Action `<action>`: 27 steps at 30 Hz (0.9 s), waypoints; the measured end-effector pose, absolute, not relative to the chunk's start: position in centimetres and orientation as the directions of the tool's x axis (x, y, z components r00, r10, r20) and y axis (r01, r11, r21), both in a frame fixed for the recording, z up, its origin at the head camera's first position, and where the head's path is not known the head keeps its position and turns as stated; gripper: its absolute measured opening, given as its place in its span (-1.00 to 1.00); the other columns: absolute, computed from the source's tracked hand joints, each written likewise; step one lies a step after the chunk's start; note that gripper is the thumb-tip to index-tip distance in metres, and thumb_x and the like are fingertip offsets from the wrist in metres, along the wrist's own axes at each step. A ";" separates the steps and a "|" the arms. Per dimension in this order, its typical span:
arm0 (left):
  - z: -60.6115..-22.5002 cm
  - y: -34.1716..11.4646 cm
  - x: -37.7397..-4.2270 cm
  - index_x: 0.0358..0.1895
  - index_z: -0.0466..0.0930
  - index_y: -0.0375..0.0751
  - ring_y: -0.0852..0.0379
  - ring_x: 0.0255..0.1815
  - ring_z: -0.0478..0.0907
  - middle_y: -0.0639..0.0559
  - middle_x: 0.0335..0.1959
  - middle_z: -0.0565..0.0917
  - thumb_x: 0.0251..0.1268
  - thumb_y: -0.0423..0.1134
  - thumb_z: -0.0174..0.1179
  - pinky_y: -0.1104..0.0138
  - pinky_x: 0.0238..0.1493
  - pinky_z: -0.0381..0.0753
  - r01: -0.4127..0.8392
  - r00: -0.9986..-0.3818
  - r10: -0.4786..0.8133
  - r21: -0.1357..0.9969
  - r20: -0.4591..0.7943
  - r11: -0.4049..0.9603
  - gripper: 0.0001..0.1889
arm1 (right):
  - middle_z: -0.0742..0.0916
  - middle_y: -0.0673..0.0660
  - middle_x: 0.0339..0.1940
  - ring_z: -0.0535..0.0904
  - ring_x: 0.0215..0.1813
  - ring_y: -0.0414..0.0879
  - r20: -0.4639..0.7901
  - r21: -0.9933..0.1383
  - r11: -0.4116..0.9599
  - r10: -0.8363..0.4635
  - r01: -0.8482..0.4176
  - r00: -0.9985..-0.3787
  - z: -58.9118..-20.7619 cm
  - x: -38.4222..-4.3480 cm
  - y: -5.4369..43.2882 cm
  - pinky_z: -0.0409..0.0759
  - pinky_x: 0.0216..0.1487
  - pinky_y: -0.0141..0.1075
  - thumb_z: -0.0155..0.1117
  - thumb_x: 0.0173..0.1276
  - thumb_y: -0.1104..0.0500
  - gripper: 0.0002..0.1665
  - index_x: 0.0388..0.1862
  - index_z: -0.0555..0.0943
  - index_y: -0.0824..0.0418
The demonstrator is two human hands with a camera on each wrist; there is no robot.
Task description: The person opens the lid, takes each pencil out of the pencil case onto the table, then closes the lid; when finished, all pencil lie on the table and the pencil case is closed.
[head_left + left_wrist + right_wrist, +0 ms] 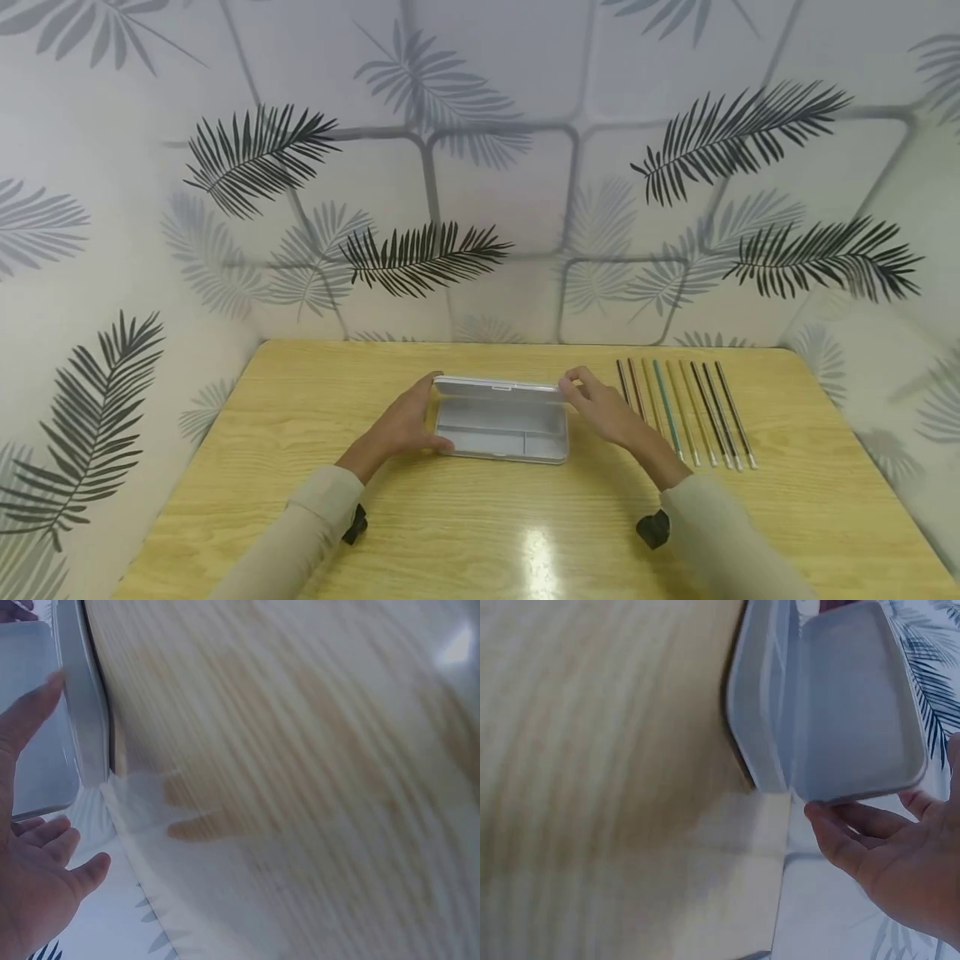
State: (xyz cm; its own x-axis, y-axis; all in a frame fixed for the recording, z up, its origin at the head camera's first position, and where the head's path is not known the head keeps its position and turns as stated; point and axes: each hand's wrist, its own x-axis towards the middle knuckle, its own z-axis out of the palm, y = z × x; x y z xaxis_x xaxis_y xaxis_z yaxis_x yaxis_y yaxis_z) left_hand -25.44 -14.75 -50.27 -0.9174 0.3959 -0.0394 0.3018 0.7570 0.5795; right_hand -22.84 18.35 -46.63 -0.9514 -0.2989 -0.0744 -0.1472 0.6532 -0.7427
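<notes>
A pale grey pencil case (487, 440) sits on the table in the middle of the head view, its hinged lid (498, 387) raised. Thin dividers split its inside into compartments, and I see no items in them. My left hand (400, 427) holds the case's left end, the thumb at the front corner and the fingers toward the back. At the lid's right corner, my right hand (603, 408) pinches the edge; the right wrist view shows the fingertips along the lid (859, 705). The lid's outer face is hidden.
Several slim pencils (666, 408) in dark, red, tan and green lie side by side right of the case, pale tips toward me. The wooden table (465, 533) meets a leaf-patterned wall (495, 192) at its back. Dark wrist devices (654, 529) sit below both sleeves.
</notes>
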 end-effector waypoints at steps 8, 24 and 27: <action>-49.4 -15.3 -24.3 0.43 0.17 -0.23 -0.15 0.40 0.30 -0.16 0.40 0.34 -0.09 0.07 0.46 0.02 0.38 0.34 0.362 -0.882 0.466 0.535 -0.068 0.763 0.00 | 0.39 0.35 0.40 0.36 0.36 0.31 -0.072 -0.710 0.664 -0.397 -0.233 -0.915 -48.3 -20.5 18.2 0.36 0.32 0.18 -0.12 0.48 -0.23 -0.31 0.37 0.31 0.20; -48.3 -15.3 -22.9 0.37 0.28 -0.34 -0.14 0.41 0.28 -0.13 0.45 0.27 0.03 0.03 0.38 0.09 0.40 0.32 0.446 -0.852 0.512 0.361 -0.111 0.819 -0.14 | 0.32 0.37 0.42 0.34 0.37 0.28 0.014 -0.424 0.811 -0.440 -0.404 -0.898 -49.6 -19.2 16.7 0.34 0.37 0.03 0.34 0.20 -0.07 -0.18 0.34 0.37 0.33; -48.3 -15.2 -22.8 0.36 0.28 -0.32 -0.13 0.41 0.29 -0.11 0.45 0.27 0.02 0.04 0.38 0.09 0.40 0.33 0.430 -0.868 0.487 0.339 -0.102 0.837 -0.14 | 0.34 0.39 0.41 0.36 0.35 0.29 0.034 -0.413 0.809 -0.446 -0.418 -0.895 -49.3 -19.2 16.5 0.36 0.35 0.03 0.35 0.19 -0.04 -0.19 0.32 0.38 0.35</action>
